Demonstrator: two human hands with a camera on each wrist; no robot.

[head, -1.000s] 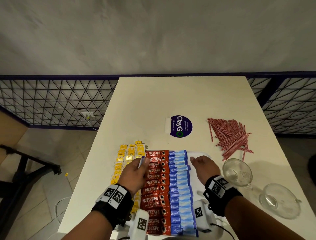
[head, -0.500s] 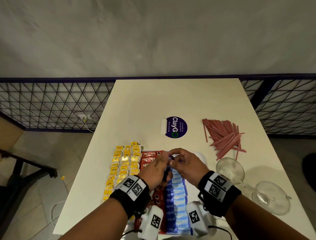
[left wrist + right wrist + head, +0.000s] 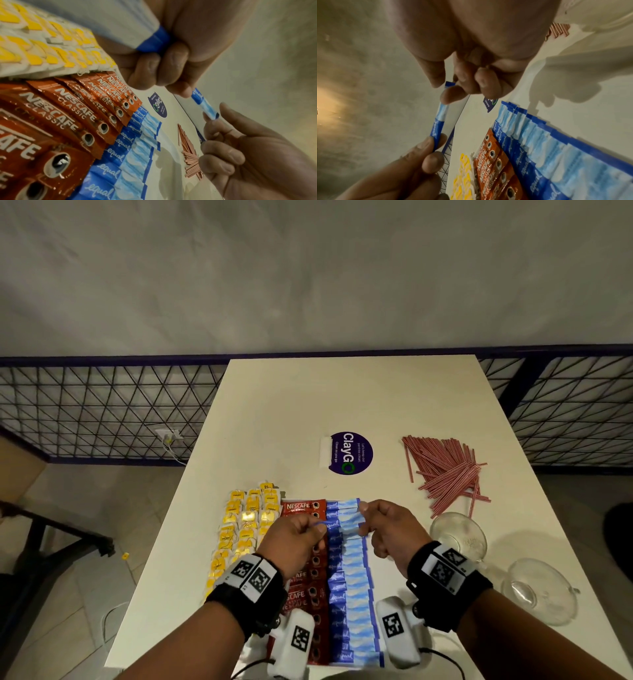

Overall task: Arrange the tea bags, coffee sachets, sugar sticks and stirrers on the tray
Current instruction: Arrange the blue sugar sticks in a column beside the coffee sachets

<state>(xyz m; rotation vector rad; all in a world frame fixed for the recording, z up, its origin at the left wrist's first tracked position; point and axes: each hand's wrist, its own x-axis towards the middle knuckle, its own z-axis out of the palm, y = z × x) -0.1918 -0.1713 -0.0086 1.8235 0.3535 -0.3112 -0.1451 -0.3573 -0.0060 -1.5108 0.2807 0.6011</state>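
Three rows lie side by side at the table's near edge: yellow tea bags (image 3: 246,529), red coffee sachets (image 3: 301,506) and blue sugar sticks (image 3: 352,594). The tray beneath them is almost wholly covered. One sugar stick (image 3: 440,119) hangs above the far end of the blue row. My left hand (image 3: 301,529) pinches one end and my right hand (image 3: 380,525) pinches the other. In the left wrist view my left hand also grips a second sugar stick (image 3: 152,42) in its curled fingers. A loose pile of red stirrers (image 3: 445,474) lies on the table at the far right.
Two glass cups (image 3: 459,535) (image 3: 541,594) stand right of the rows. A round purple sticker (image 3: 349,453) is on the cream table (image 3: 342,398) beyond them. A dark mesh fence (image 3: 102,405) runs behind the table; the floor drops away on the left.
My right hand has left the tray's bare part and met my left hand over the far end of the sugar row. Both now hold one stick between them.
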